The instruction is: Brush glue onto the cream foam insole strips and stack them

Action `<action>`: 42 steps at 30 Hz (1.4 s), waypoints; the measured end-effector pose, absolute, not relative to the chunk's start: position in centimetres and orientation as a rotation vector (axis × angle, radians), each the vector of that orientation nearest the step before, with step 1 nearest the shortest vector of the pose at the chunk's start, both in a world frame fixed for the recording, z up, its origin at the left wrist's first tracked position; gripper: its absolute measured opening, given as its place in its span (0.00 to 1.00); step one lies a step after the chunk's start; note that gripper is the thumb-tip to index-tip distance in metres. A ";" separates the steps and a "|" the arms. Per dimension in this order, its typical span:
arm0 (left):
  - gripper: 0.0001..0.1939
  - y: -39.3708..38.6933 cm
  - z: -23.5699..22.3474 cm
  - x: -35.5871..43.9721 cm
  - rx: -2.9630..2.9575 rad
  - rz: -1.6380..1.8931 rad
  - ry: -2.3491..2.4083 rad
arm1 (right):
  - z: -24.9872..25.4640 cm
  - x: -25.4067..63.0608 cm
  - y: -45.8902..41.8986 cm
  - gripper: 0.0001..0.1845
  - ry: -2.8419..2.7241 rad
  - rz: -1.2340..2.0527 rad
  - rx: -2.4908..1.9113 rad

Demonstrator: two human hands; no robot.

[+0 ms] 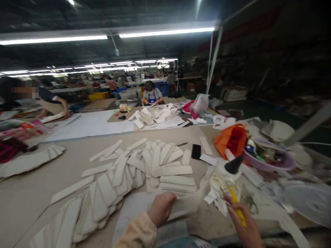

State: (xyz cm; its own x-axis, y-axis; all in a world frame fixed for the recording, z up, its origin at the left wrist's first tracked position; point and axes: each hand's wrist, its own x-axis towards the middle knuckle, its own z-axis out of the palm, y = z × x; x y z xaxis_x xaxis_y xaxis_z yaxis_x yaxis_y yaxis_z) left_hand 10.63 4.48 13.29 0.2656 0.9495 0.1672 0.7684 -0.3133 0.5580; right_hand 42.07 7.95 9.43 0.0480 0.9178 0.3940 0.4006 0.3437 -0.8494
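Blur hid whether our left hand [161,208] was clamped on the pale strip [187,204] beside it; we could not tell. Our right hand [247,223] was wrapped around a yellow-handled tool [234,195], near crumpled white material [219,204]. Cream round-ended pieces [102,193] lay overlapping on our table [26,199].

An orange bag [230,139] sits beside a purple basin [260,164], a round grille [310,199] nearby, a lit tube light [167,32] overhead.

The left hand [161,208] clenches; right hand [250,221] curls.
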 end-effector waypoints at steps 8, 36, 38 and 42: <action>0.12 -2.0 9.9 11.9 1.839 0.850 1.449 | 6.1 40.2 6.6 0.10 -1.623 1.054 -1.205; 0.10 -1.0 1.2 4.7 0.738 0.743 2.171 | 1.1 32.6 8.7 0.10 -2.099 0.672 -1.347; 0.10 -0.7 1.1 4.5 0.801 0.699 2.184 | 0.7 32.4 9.0 0.10 -2.108 0.646 -1.362; 0.11 -0.4 1.1 4.3 0.890 0.635 2.181 | 0.1 32.0 9.4 0.09 -2.150 0.632 -1.367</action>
